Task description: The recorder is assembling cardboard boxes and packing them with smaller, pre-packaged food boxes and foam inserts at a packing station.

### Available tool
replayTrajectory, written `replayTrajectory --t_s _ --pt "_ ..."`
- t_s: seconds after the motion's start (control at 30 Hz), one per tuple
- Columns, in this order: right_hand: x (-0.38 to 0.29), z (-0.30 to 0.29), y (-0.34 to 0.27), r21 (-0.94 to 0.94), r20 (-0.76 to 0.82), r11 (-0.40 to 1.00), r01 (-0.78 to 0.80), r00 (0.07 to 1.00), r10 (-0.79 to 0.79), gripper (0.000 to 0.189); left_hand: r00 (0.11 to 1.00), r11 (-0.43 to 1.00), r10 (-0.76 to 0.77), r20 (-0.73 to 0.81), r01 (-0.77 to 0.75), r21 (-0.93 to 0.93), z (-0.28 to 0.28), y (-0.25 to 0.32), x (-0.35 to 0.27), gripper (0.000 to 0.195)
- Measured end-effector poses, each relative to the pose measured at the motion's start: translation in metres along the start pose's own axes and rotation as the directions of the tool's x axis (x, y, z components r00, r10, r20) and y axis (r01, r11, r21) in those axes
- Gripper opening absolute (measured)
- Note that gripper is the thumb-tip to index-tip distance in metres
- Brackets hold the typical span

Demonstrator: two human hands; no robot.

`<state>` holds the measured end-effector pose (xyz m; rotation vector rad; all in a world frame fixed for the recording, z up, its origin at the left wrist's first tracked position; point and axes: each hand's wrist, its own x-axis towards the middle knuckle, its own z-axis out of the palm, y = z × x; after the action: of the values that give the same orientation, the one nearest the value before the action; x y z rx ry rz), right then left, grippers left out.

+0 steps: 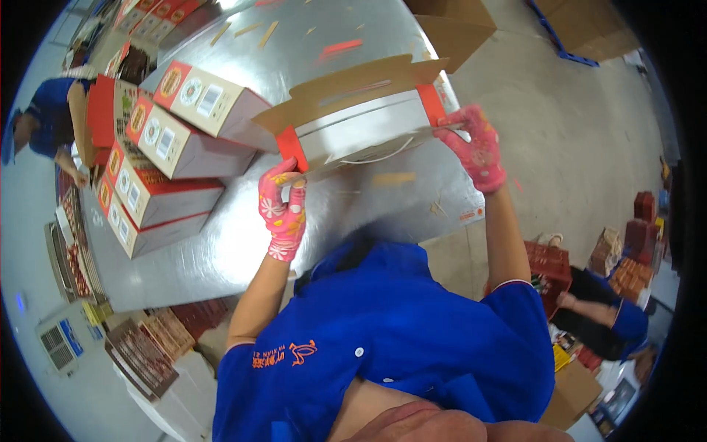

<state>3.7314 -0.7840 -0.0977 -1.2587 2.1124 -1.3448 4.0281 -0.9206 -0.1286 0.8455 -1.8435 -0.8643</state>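
Note:
Before me on a shiny metal table (353,215) is a cardboard gift box (353,130) with its top flaps raised. White panels show inside it, with red tabs at both ends and a white cord handle (381,154) on the near flap. My left hand (283,210), in a pink flowered glove, pinches the near flap's left corner by a red tab. In a matching glove, my right hand (476,146) grips the flap's right end. The box's outer printed faces are mostly hidden from me.
Several closed printed boxes (177,130) stand packed together on the left of the table. Cardboard strips (269,34) lie scattered at the far side. A person in blue (52,119) handles a box at the left; another person (613,317) bends near red crates (547,265) on the right.

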Motion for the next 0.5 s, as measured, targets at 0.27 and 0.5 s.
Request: replayTrajectory --t_s 0.27,0.5 --pt "-0.048 0.014 -0.033 0.208 0.252 0.977 -0.054 0.968 0.000 0.040 0.959 0.936 0.048 0.278 -0.140 0.322 -0.081 0.000 -0.035 0.010" --pt "-0.052 0.046 -0.044 0.355 0.079 0.871 -0.340 0.939 0.335 0.058 0.843 0.776 -0.538 0.011 0.490 0.396 -0.066 0.015 -0.022 0.035"
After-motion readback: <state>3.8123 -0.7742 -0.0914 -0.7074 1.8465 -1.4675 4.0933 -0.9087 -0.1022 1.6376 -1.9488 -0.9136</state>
